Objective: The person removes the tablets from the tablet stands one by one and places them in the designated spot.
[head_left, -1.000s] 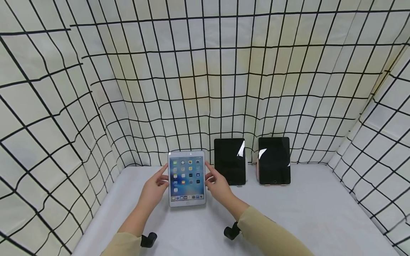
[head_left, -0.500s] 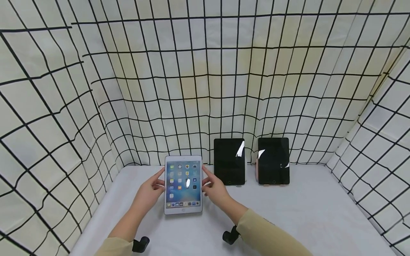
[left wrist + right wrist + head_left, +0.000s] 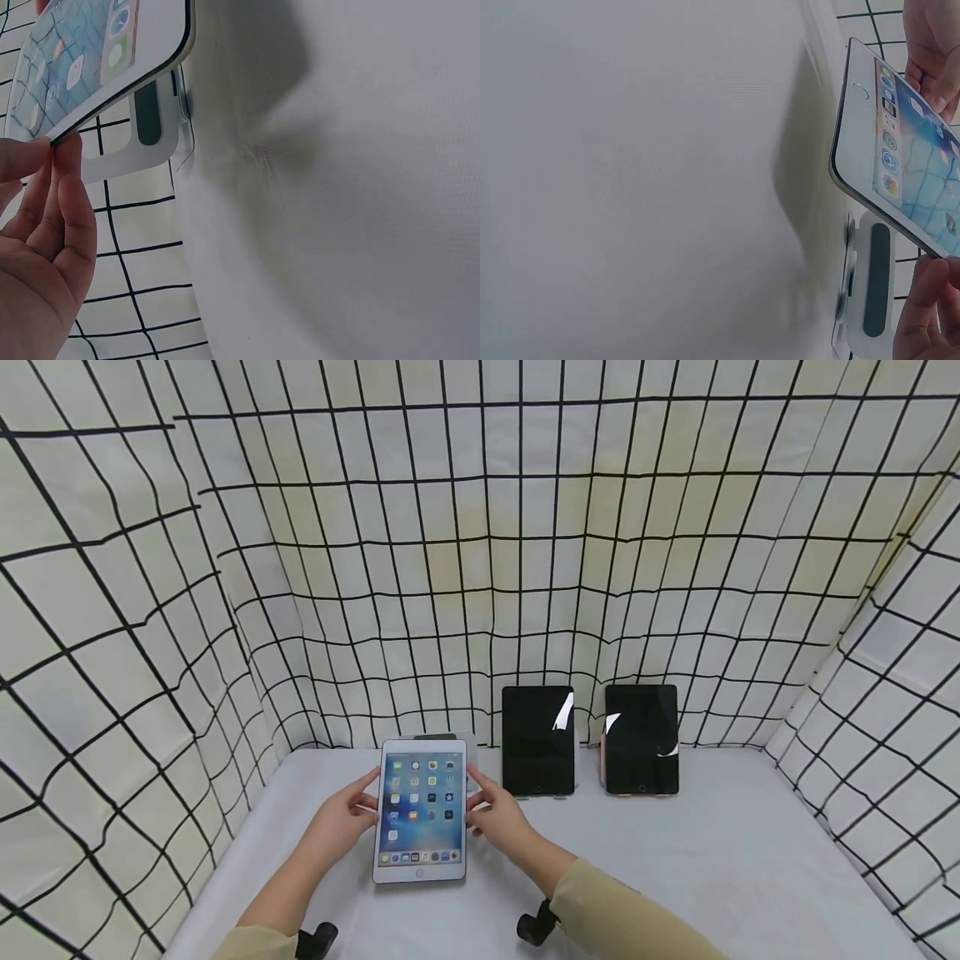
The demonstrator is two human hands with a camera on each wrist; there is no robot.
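A white tablet with its screen lit and rows of app icons is held between both hands. My left hand pinches its left edge, thumb in front and fingers behind. On the opposite edge, my right hand grips it the same way. The tablet leans back, and in the left wrist view its lower corner stands clear of the white surface. Behind it, mostly hidden in the head view, is a pale tablet stand; its dark pad shows in the right wrist view.
Two black tablets with dark screens, one in the middle and one farther right, lean upright at the back of the white table. White cloth walls with black grid lines enclose the back and sides.
Both hands have drawn the white tablet toward me and slightly left, away from the stand, whose top now shows behind it. The black tablets have stayed put.
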